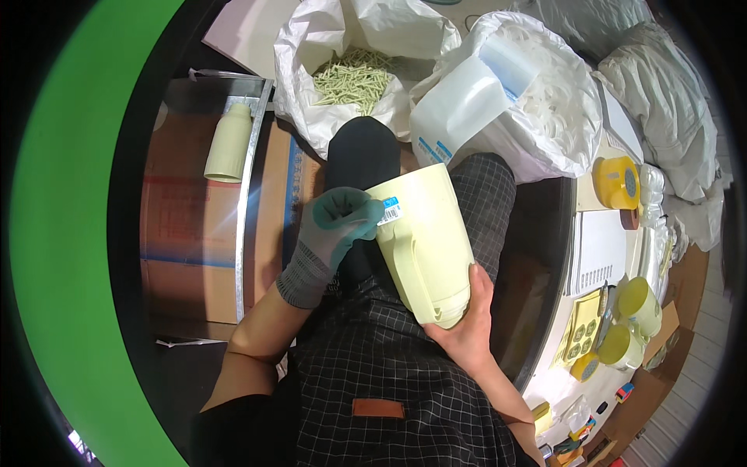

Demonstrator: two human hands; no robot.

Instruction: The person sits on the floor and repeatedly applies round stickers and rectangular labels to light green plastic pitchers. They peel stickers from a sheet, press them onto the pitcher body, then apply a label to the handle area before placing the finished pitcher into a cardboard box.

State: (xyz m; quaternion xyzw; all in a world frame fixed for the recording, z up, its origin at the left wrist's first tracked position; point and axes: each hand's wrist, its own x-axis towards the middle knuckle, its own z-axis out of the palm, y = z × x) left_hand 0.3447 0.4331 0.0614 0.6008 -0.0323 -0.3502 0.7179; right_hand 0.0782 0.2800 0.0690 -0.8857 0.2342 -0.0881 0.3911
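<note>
Bags (297,86), 2, white and open, stand just past the knees, near a pale yellow pitcher (433,233) held tilted over the lap, handle facing up. Gloved left hand (331,226) is bent beside the rim; bare right hand (467,319) cups the base. Small blue-and-white label (390,209) near the handle's top lies at the left fingertips; whether they pinch it or merely press it, cannot tell.
</note>
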